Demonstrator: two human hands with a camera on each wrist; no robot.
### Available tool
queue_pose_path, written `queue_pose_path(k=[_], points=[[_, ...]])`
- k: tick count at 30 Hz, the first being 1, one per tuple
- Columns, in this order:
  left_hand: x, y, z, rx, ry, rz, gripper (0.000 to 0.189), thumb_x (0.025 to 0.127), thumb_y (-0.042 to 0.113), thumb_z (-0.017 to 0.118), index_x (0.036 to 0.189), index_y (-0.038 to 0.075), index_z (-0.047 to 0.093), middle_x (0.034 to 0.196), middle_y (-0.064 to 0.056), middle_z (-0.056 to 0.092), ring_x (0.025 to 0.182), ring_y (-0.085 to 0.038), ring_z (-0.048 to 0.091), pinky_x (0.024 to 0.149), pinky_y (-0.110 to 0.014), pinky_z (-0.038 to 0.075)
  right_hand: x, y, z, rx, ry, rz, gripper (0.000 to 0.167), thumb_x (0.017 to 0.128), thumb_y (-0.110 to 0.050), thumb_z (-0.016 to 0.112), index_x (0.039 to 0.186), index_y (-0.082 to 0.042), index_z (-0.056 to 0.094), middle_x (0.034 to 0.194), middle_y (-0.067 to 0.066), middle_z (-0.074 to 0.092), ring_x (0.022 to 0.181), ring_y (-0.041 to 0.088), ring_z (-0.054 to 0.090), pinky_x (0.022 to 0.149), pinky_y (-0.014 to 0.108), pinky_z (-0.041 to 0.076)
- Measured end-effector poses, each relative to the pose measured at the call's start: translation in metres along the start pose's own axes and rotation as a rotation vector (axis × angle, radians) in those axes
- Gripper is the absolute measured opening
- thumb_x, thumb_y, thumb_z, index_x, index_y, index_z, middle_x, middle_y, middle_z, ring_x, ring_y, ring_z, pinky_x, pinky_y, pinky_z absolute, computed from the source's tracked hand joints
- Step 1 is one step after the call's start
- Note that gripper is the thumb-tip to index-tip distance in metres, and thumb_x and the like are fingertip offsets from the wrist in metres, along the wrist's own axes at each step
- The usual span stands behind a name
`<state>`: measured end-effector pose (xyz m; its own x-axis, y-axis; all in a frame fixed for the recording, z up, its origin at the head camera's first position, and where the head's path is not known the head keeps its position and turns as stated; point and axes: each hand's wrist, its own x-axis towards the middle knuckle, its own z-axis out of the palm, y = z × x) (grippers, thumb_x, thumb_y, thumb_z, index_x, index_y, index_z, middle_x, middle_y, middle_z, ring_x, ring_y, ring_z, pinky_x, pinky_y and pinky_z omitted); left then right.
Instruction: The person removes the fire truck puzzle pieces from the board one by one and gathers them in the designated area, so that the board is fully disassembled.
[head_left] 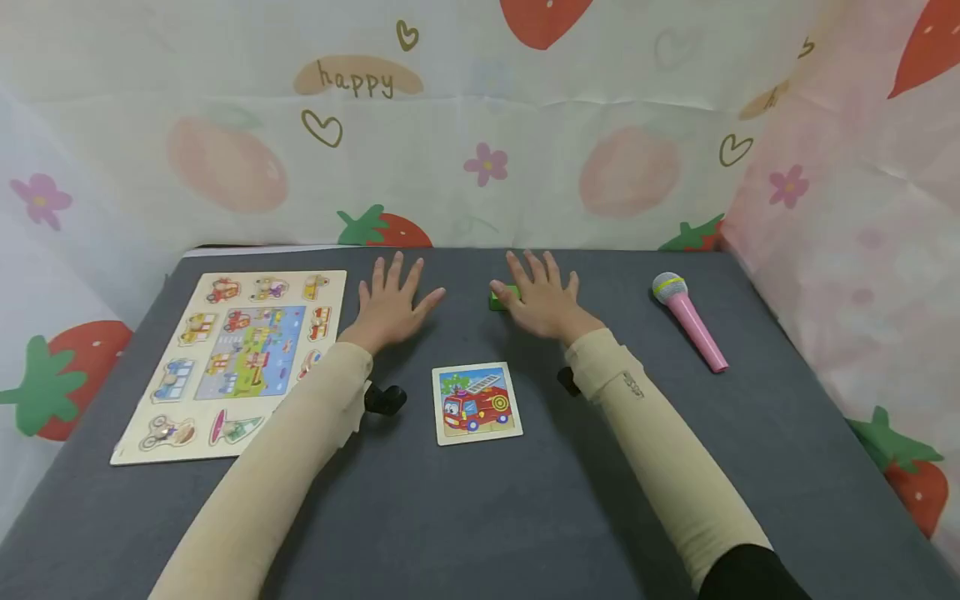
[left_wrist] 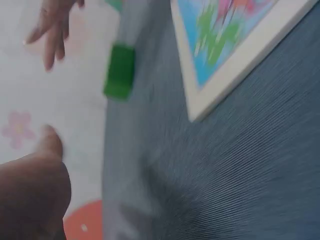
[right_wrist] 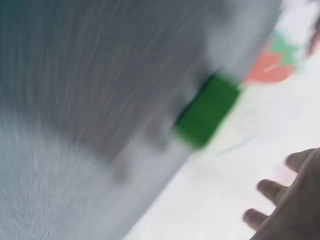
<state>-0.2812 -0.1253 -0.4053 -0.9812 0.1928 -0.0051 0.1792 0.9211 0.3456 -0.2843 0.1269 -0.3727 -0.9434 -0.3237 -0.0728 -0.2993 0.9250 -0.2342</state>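
Both hands hover over the dark grey tabletop in the head view, fingers spread and holding nothing. The left hand (head_left: 388,310) is beside the upper right corner of a large wooden picture puzzle board (head_left: 157,333). Close to the right hand (head_left: 549,302), a small green block (head_left: 498,301) is partly covered by its thumb; the block (right_wrist: 207,111) shows whole in the right wrist view. Between the forearms lies a small square puzzle (head_left: 477,404) with a red fire truck picture. In the left wrist view the green block (left_wrist: 120,71) stands beyond the corner of the square puzzle (left_wrist: 197,102).
A pink toy microphone (head_left: 693,321) with a silver head lies on the right side of the table (head_left: 600,533). A cloth curtain (head_left: 480,108) printed with strawberries hangs behind and around the table. Dark wrist cameras (head_left: 385,400) sit under the cuffs.
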Motion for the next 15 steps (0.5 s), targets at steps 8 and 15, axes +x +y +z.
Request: queue_pose_path(k=[8, 15], points=[[-0.073, 0.015, 0.028, -0.227, -0.012, 0.308, 0.068, 0.095, 0.036, 0.057, 0.150, 0.007, 0.030, 0.155, -0.024, 0.021, 0.143, -0.044, 0.014, 0.112, -0.060, 0.017, -0.061, -0.013, 0.017, 0.027, 0.025, -0.114, 0.054, 0.094, -0.049, 0.055, 0.139, -0.018, 0.050, 0.134, 0.013, 0.045, 0.124, 0.035, 0.037, 0.095, 0.059, 0.025], [-0.109, 0.022, 0.061, -0.150, 0.014, 0.432, 0.078, 0.087, 0.054, 0.062, 0.150, 0.017, 0.033, 0.153, -0.015, 0.030, 0.143, -0.037, 0.022, 0.110, -0.063, 0.014, -0.072, -0.004, 0.039, 0.065, -0.046, -0.264, 0.035, 0.090, -0.033, 0.067, 0.121, -0.017, 0.063, 0.108, 0.009, 0.056, 0.095, 0.025, 0.049, 0.074, 0.041, 0.039]])
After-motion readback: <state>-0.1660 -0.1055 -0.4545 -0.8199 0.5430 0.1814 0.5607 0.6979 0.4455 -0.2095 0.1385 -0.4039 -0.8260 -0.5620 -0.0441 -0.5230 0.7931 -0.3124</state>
